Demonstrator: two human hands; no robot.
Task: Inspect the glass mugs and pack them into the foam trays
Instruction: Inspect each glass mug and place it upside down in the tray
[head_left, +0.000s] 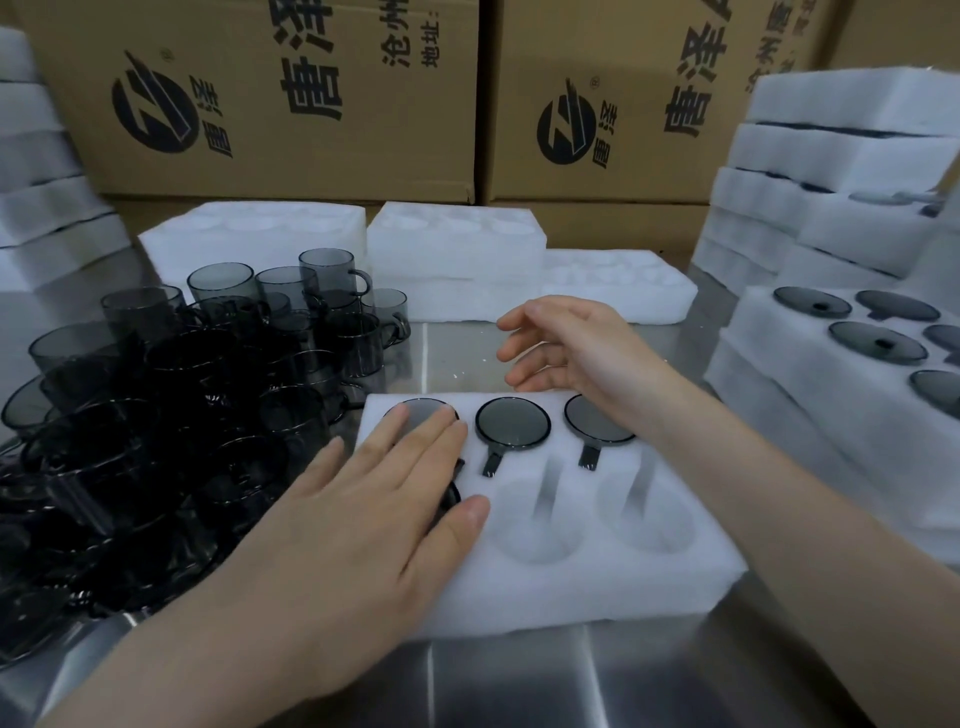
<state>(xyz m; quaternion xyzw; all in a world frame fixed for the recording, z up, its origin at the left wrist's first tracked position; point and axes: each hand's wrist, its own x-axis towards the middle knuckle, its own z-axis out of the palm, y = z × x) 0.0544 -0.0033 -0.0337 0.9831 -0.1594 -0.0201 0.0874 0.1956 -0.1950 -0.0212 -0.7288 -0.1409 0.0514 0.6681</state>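
hands (374, 525) 2 | cardboard boxes (291, 104) 2 | back-row mugs (512, 430) 3 | empty pockets (644, 512) 2

The left hand (384, 499) covers most of the near-left mug (455, 496).

A brushed steel table (519, 686) spreads across six o'clock, and printed brown cardboard boxes (260, 104) stand walled from eleven to one o'clock.

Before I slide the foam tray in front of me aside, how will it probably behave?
The foam tray is probably light and slightly soft, being thick white foam, so it may slide easily on the smooth metal table. The mugs sit deep in its back row, so they likely stay put. Its weight is probably uneven: two front pockets are empty.
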